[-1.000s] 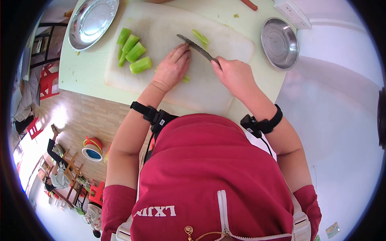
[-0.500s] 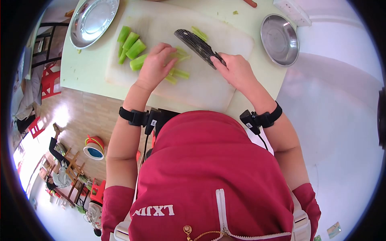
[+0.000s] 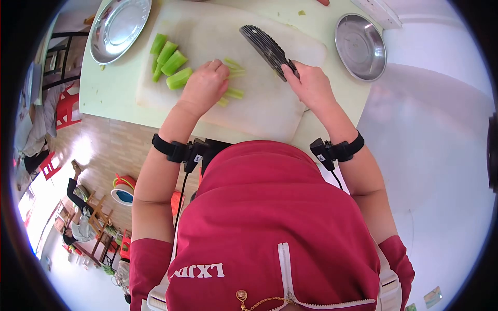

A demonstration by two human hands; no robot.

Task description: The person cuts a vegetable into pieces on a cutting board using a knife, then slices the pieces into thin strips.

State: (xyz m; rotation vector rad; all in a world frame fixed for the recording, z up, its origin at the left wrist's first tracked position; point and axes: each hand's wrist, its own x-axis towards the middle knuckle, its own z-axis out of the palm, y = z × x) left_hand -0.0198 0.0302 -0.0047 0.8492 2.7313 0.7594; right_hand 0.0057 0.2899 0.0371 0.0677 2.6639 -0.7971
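Note:
My right hand is closed around the handle of a dark striped knife, held over the white cutting board with its blade pointing up and left. My left hand is on the board, its fingers curled and pressed together over thin green celery strips. Some strips stick out past the fingertips; what lies under the palm is hidden. Left of that hand, a thick celery piece lies close to the knuckles. Several more chunky celery pieces are grouped farther left.
A shiny metal plate stands at the table's upper left. On the right is a metal bowl, near a white power strip. The pale green table ends at a wall on the right. A bucket stands on the floor.
My left hand has closed its fingers over the strips. The knife has shifted up and right with my right hand. The strip beyond the blade no longer shows there.

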